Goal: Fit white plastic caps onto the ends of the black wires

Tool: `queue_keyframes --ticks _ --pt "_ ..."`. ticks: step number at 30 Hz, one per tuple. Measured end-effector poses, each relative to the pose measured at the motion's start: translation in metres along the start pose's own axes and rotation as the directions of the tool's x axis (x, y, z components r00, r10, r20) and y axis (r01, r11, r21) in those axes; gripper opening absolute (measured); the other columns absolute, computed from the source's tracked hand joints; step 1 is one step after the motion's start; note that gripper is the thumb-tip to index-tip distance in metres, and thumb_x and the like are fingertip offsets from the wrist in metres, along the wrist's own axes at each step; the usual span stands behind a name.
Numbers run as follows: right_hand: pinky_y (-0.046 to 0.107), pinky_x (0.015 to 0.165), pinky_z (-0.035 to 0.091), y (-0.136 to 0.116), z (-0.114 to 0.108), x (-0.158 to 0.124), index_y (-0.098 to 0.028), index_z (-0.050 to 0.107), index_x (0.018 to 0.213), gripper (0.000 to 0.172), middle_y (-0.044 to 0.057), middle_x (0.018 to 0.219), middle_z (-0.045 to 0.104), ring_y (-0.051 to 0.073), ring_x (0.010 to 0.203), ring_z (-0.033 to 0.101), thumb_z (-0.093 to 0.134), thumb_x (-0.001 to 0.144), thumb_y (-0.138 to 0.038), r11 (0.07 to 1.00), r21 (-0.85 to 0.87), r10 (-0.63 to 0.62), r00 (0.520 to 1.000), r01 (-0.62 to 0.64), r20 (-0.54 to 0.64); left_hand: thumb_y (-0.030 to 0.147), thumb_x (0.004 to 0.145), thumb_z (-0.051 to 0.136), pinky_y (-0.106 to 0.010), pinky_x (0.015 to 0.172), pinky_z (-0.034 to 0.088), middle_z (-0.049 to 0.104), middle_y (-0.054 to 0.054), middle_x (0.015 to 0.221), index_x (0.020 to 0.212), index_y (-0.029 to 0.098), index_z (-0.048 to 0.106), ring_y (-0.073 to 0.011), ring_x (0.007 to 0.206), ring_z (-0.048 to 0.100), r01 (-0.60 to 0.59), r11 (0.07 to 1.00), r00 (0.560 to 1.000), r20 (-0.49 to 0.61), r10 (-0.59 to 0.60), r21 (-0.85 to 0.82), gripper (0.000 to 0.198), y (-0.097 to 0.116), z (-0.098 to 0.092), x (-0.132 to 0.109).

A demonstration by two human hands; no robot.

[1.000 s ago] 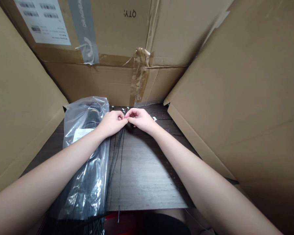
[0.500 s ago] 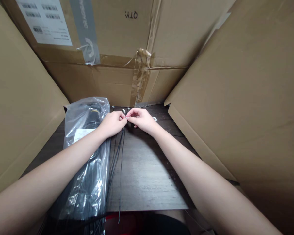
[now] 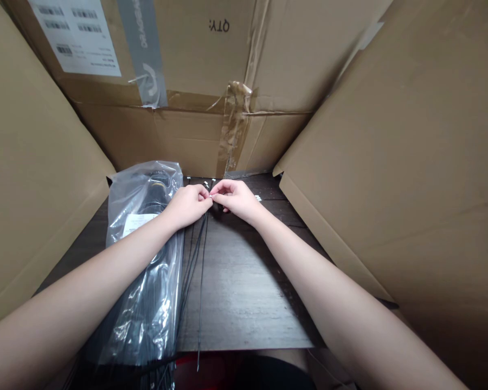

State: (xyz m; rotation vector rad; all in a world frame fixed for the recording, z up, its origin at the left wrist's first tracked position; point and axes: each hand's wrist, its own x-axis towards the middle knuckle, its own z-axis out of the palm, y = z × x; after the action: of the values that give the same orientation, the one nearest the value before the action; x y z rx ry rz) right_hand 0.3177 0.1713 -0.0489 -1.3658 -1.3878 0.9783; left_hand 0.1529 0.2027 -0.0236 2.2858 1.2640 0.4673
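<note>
The left hand (image 3: pixel 187 206) and right hand (image 3: pixel 236 199) meet at the fingertips, pinching the upper ends of thin black cable ties (image 3: pixel 200 260). The ties lie across the dark wooden bench (image 3: pixel 244 292), just beside a clear plastic bag (image 3: pixel 146 271).

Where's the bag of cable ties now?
In the head view, the bag lies on the table, left of the left hand, beside the left cardboard flap.

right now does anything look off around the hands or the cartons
Two things do: crumpled brown tape is bunched over a seam of the back carton, looking torn and patched, and small white bits lie scattered on the dark table just beyond the left hand and right hand, too small to identify.
</note>
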Motion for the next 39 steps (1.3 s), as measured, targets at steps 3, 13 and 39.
queue_keyframes --ticks 3,13,39 --pt "0.017 0.042 0.043 -0.0001 0.0003 -0.0005 -0.016 0.065 0.075 0.003 -0.003 0.061 0.060 0.007 0.049 0.049 0.067 0.074 -0.017 1.000 0.004 -0.006 1.000 0.006 -0.001 0.034 0.084 0.056 -0.031 0.074 0.048 0.077 -0.005 0.085 0.088 0.018 0.074 -0.0214 0.076 0.067 0.006 1.000 1.000 -0.002 -0.006 -0.002 0.025 0.0018 -0.0013 -0.0009" --pt "0.017 0.041 0.041 -0.0021 0.0013 -0.0003 -0.016 0.065 0.073 0.003 -0.003 0.061 0.059 0.007 0.049 0.049 0.067 0.071 -0.018 0.999 0.039 0.005 1.000 -0.005 -0.014 0.034 0.082 0.057 -0.031 0.074 0.048 0.077 -0.005 0.084 0.085 0.018 0.074 -0.0219 0.077 0.068 0.009 1.000 1.000 -0.020 -0.010 -0.027 0.023 0.0011 -0.0008 -0.0009" --pt "0.016 0.041 0.042 -0.0063 0.0000 -0.0016 -0.016 0.064 0.074 0.005 -0.004 0.060 0.059 0.006 0.047 0.048 0.069 0.073 -0.014 0.999 0.029 0.029 1.000 -0.029 -0.002 0.034 0.085 0.058 -0.031 0.073 0.045 0.075 -0.006 0.086 0.089 0.016 0.074 -0.0204 0.075 0.064 0.001 0.998 1.000 -0.009 -0.001 -0.058 0.024 -0.0012 0.0002 0.0006"
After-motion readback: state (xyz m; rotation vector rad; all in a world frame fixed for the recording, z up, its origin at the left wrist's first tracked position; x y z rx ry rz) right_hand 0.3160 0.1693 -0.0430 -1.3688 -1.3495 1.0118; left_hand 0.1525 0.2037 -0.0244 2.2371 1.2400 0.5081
